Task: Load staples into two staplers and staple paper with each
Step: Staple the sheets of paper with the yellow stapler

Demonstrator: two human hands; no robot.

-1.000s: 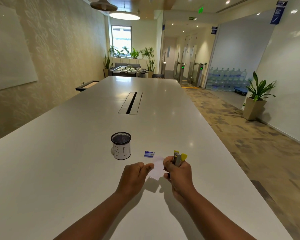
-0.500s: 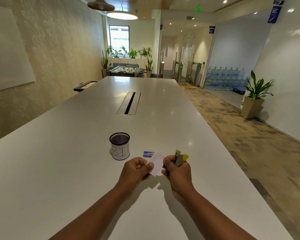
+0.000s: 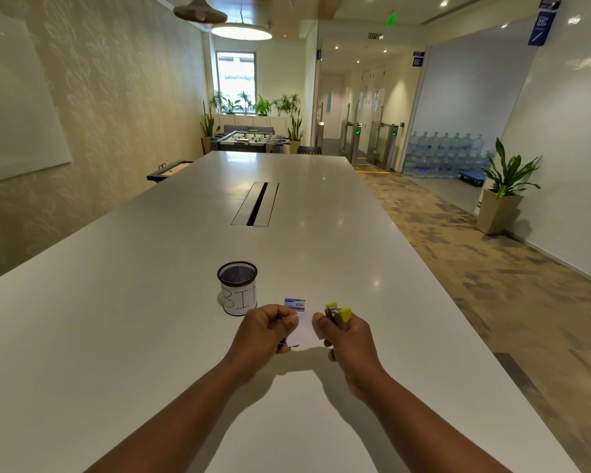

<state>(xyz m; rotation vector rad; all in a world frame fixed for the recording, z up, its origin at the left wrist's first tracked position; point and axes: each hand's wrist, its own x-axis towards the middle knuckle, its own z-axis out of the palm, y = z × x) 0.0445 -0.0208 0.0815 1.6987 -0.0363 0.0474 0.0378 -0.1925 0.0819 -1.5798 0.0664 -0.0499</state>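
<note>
We pinch a small white paper slip (image 3: 304, 331) in our left hand (image 3: 267, 331) beside the yellow stapler (image 3: 337, 313) gripped in our right hand (image 3: 350, 339), apparently readying it for stapling.

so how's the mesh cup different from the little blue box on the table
The mesh cup stands upright and tall; the blue box lies flat and low. The cup is round, black mesh, with a white label lettered by hand; the box is rectangular, blue and white, with print too small to read. The cup is clearly bigger. Both rest on the white table, beyond the hands, untouched.
</note>
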